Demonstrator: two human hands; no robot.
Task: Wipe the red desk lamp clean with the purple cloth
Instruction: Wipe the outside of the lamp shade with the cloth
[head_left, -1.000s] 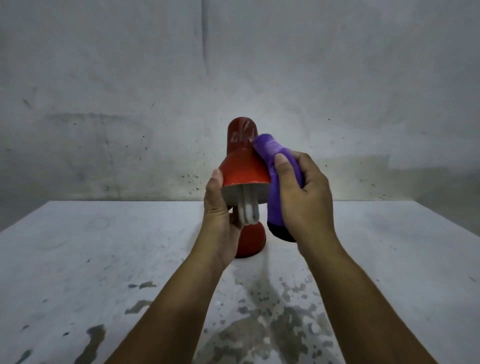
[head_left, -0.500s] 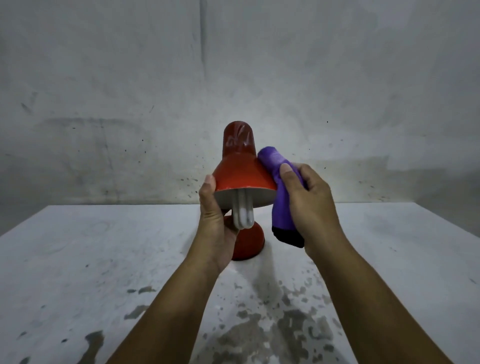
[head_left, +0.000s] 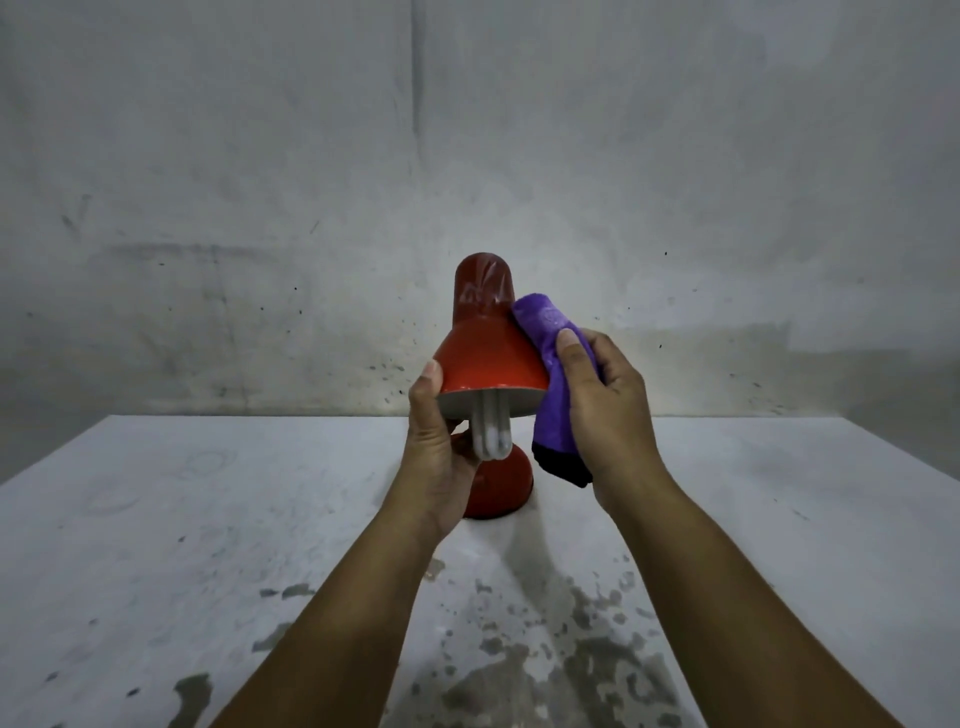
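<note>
A: Red desk lamp (head_left: 488, 358) first — where does it stand?
B: At about twelve o'clock from the person, on the bench (head_left: 156, 519), a little beyond the middle. Its round base (head_left: 501, 488) rests on the worn white top, and the shade tips toward the camera, so the white bulb (head_left: 491, 436) shows beneath the rim.
A: And the left hand (head_left: 436, 457)?
B: It grips the shade at its nine o'clock edge, thumb up along the outside of the rim, the other fingers out of sight behind or under the shade. It also covers part of the base.
A: The purple cloth (head_left: 548, 364)?
B: Folded into a thick pad, pressed against the shade's three o'clock side, reaching up to the neck of the lamp. A dark edge hangs at its lower end.
A: Who holds it?
B: The right hand (head_left: 605, 410), fingers curled round the cloth, thumb lying flat on the near face.
A: Anything else around?
B: A grey stained wall (head_left: 467, 156) at twelve o'clock behind the bench, and dark patches where the paint has come off the bench near six o'clock.
</note>
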